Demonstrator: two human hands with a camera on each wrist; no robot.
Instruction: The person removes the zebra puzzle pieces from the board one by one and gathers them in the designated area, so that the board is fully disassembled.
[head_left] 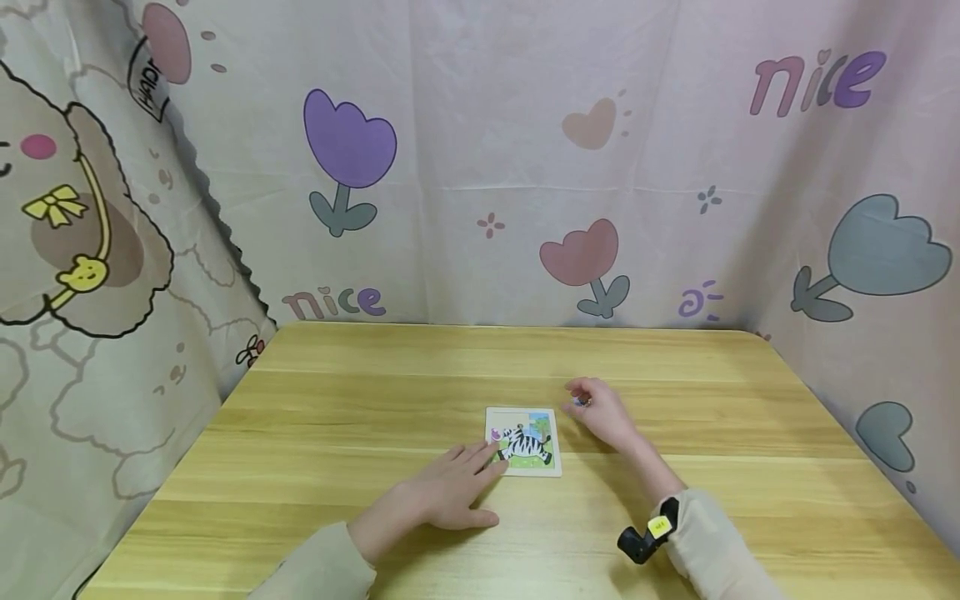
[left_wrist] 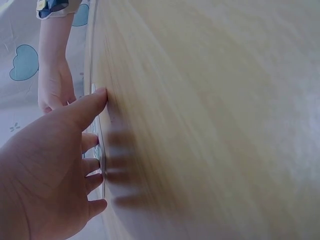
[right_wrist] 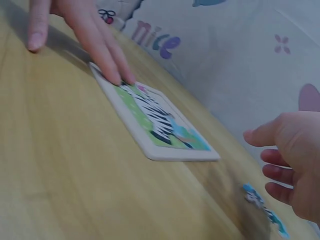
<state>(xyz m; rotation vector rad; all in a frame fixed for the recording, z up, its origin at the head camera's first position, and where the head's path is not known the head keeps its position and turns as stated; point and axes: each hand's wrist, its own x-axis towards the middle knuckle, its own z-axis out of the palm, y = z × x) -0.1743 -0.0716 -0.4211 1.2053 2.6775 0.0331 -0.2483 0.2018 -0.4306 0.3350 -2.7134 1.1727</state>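
My left grip (head_left: 457, 487) lies spread, touching the zebra puzzle board (right_wrist: 185, 155). My right grip (head_left: 603, 417) is loosely bent, not pinching, close to the little puzzle piece (right_wrist: 265, 209) on the worktop (head_left: 375, 400). It looks light, thin and stiff; I'd pinch its edges.

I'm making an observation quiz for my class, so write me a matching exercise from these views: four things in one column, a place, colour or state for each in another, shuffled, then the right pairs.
Things
1. Left hand
2. Right hand
3. Puzzle board
4. Tulip left of centre in the head view

Places, colours, states
A. Close to the small loose piece
B. Purple, on the backdrop
C. Touching the board
D. Pale-edged, showing a zebra

Pairs: 1-C, 2-A, 3-D, 4-B
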